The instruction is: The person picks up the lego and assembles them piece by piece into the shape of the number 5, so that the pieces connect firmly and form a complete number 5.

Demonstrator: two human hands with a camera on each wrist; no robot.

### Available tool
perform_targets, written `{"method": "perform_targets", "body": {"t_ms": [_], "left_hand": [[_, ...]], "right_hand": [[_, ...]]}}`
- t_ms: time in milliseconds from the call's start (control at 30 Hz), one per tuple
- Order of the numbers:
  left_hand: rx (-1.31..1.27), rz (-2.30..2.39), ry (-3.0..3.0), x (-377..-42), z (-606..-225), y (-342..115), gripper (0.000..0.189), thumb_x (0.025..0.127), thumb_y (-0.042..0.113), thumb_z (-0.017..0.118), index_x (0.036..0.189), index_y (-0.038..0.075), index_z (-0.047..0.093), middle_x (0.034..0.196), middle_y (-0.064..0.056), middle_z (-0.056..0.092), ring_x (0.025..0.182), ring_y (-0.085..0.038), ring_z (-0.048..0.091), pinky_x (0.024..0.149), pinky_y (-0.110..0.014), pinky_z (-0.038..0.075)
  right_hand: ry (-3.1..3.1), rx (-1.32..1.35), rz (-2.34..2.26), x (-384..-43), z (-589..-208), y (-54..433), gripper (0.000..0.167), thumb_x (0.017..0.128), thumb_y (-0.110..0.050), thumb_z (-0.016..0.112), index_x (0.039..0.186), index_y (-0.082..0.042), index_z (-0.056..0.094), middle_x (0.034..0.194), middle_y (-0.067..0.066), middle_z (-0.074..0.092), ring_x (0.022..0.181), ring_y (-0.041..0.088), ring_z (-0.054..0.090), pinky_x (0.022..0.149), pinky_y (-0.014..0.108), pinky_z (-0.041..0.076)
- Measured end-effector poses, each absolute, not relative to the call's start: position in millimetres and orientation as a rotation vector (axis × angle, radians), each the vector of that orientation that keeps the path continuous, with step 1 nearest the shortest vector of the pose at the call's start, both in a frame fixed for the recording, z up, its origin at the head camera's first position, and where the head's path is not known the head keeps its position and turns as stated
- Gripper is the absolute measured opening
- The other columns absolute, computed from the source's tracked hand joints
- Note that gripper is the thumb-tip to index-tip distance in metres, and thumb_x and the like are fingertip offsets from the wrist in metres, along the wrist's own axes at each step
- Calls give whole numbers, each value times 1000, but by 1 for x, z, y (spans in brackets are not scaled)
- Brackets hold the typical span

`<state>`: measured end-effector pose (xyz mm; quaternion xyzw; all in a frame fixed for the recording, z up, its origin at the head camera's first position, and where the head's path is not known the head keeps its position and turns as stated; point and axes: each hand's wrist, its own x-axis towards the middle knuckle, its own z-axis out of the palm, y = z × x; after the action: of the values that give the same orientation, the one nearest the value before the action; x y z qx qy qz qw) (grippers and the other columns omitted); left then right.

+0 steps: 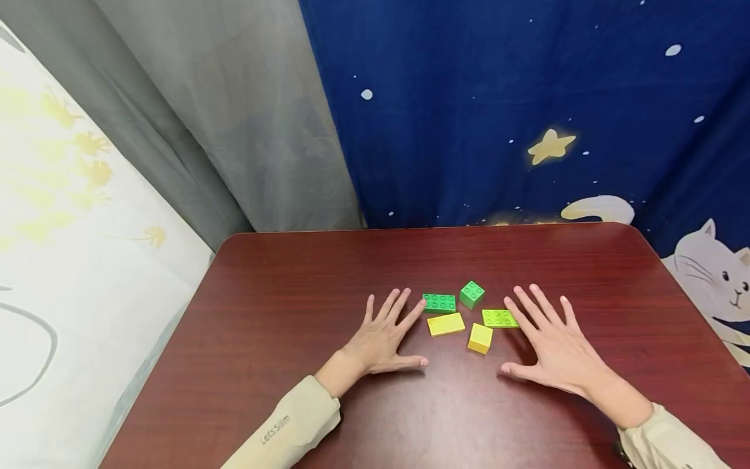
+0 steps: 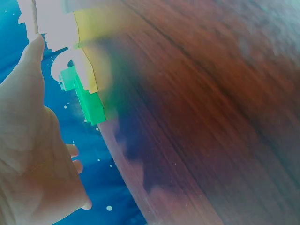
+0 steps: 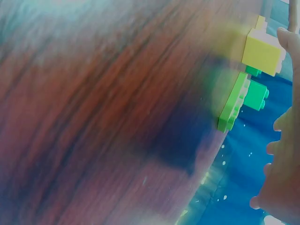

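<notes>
Five toy building bricks would be too exact, so several lie in a loose cluster between my hands. My left hand (image 1: 381, 339) is spread flat on its left side, index fingertip right at the edge of a long green brick (image 1: 437, 303). A flat yellow brick (image 1: 446, 324) lies just in front of that one. My right hand (image 1: 556, 348), fingers also spread, overlaps the end of a lime brick (image 1: 497, 318) in the head view. Behind is a small square green brick (image 1: 472, 295); nearest me sits a yellow block (image 1: 480, 338), also large in the right wrist view (image 3: 262, 54). Neither hand holds anything.
The bricks lie on a dark reddish wooden table (image 1: 281, 312) with rounded far corners. A blue curtain (image 1: 457, 117) with stars and a cat hangs behind it, beside a grey curtain (image 1: 234, 98). White patterned fabric (image 1: 70, 260) is at the left.
</notes>
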<state>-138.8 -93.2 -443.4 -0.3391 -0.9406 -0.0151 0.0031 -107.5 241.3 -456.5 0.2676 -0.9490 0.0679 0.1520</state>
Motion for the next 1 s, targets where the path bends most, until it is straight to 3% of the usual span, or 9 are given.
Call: {"method": "perform_targets", "body": {"t_ms": [233, 567, 833, 1000], "left_hand": [[-1065, 23, -2942, -139, -446, -91, 100, 74, 81, 40, 151, 24, 12, 143, -8, 32, 130, -26, 28, 101, -64, 15], [-1094, -70, -2959, -139, -447, -89, 96, 76, 78, 42, 150, 21, 18, 136, -7, 39, 128, -25, 30, 102, -63, 13], [-1111, -97, -2965, -139, -448, -85, 95, 77, 78, 42, 149, 19, 22, 139, -6, 37, 128, -24, 30, 101, -63, 15], [-1117, -126, -2973, -139, -448, -81, 92, 79, 76, 43, 148, 17, 25, 138, -6, 38, 128, -24, 30, 102, -63, 14]], "right_hand": [[-2742, 758, 238, -106, -457, 239, 108, 65, -72, 63, 148, -12, 26, 154, 9, 14, 139, 31, 5, 104, 60, 0], [-2737, 756, 341, -109, -456, 234, 105, 68, -69, 64, 146, -9, 30, 153, 11, 16, 139, 31, 6, 105, 58, 4], [-2705, 787, 445, -108, -457, 227, 101, 67, -66, 68, 141, -4, 38, 142, 17, 34, 137, 33, 14, 108, 50, 12], [-2694, 794, 447, -109, -459, 220, 98, 67, -66, 67, 139, -5, 41, 134, 16, 41, 134, 34, 21, 104, 53, 19]]}}
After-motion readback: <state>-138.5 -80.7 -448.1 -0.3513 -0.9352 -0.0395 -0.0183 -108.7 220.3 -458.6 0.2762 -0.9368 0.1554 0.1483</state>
